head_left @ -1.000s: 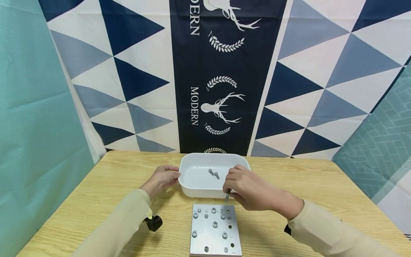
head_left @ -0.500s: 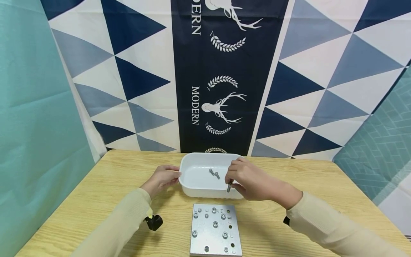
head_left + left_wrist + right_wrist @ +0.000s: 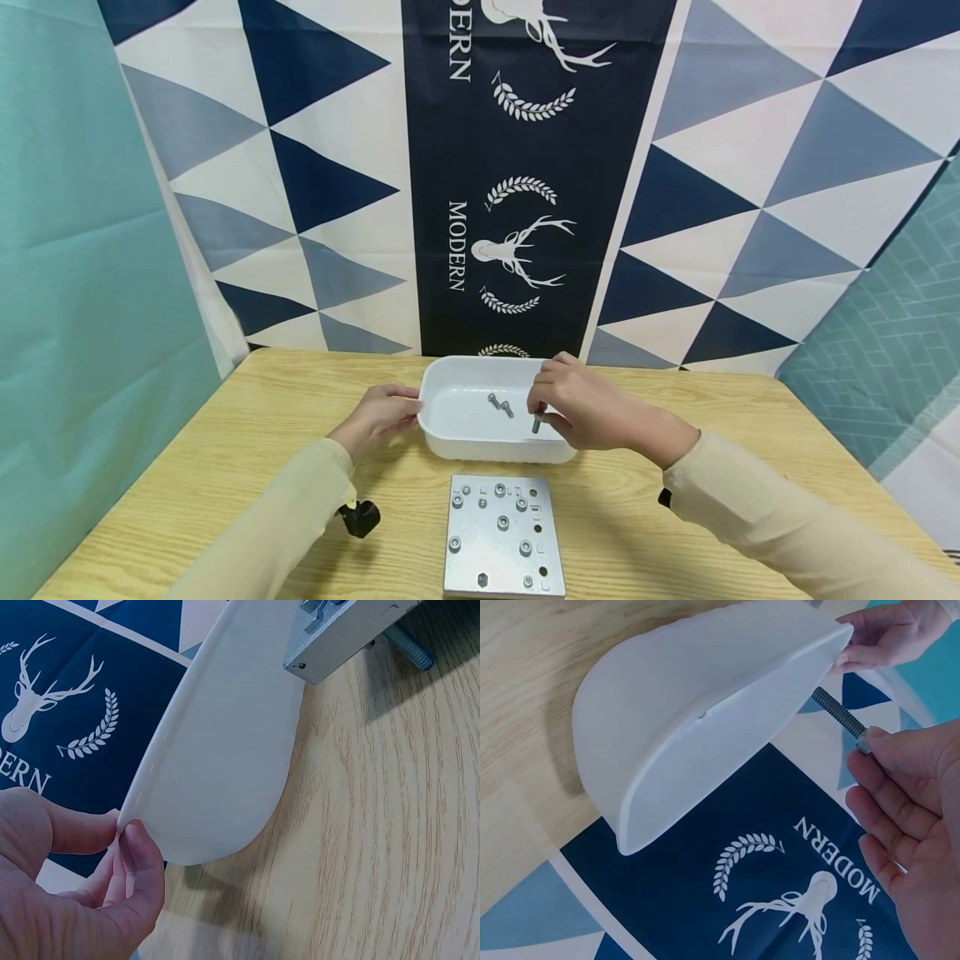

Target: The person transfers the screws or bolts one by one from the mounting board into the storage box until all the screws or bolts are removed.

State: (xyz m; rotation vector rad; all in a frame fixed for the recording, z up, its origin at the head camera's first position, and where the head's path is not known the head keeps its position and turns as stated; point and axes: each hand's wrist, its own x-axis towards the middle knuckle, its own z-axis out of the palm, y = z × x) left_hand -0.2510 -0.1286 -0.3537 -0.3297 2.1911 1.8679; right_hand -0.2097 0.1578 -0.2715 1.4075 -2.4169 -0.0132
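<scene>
Behind the wood-grain table [image 3: 750, 417] hangs a triangle-print curtain [image 3: 345, 275], its navy band [image 3: 525, 154] bearing white stag heads [image 3: 491, 251], laurel sprigs [image 3: 529, 112] and MODERN lettering [image 3: 457, 246]; left of the table, turquoise cloth [image 3: 90, 275]; right of it, teal herringbone-patterned cloth [image 3: 892, 333].

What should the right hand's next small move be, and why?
Probably lower the bolt into the tray and let go. The right hand pinches it, threads down, and in the head view it shows against the tray's inside, where two other bolts lie; a second ago it was nearer the plate. The left hand holds the tray.
</scene>
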